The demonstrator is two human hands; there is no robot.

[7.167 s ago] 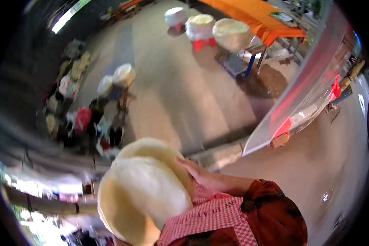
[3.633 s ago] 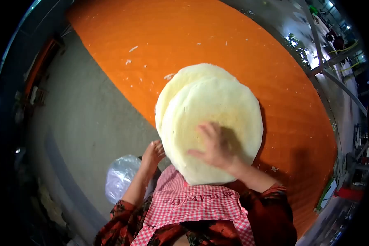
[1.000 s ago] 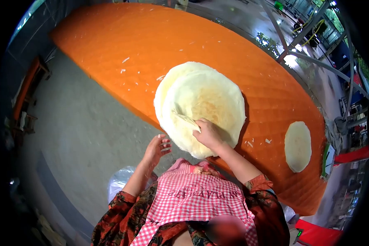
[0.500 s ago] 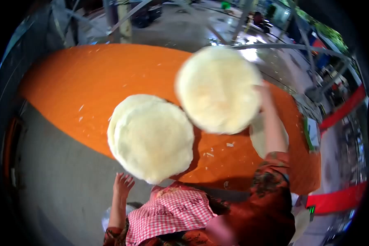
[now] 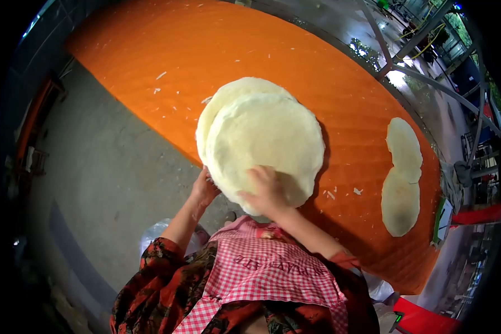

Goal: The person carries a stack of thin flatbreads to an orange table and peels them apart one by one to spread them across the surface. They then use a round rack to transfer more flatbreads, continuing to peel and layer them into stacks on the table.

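My right hand (image 5: 267, 192) lay spread flat on the stack of thin rounds (image 5: 261, 131), which I judged light, floppy, easily torn, best lifted at the near edge.

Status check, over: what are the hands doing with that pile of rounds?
Left hand at near edge of stack. Right hand on its top, grip unclear. Two single rounds aside on orange cloth.

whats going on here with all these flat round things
A person in a red checked apron stands at a table covered in orange cloth. On it lies a stack of pale round sheets. The right hand lies on the top sheet near its close edge, and the left hand touches the stack's near-left rim. Two single sheets lie spread out to the right, slightly overlapping.
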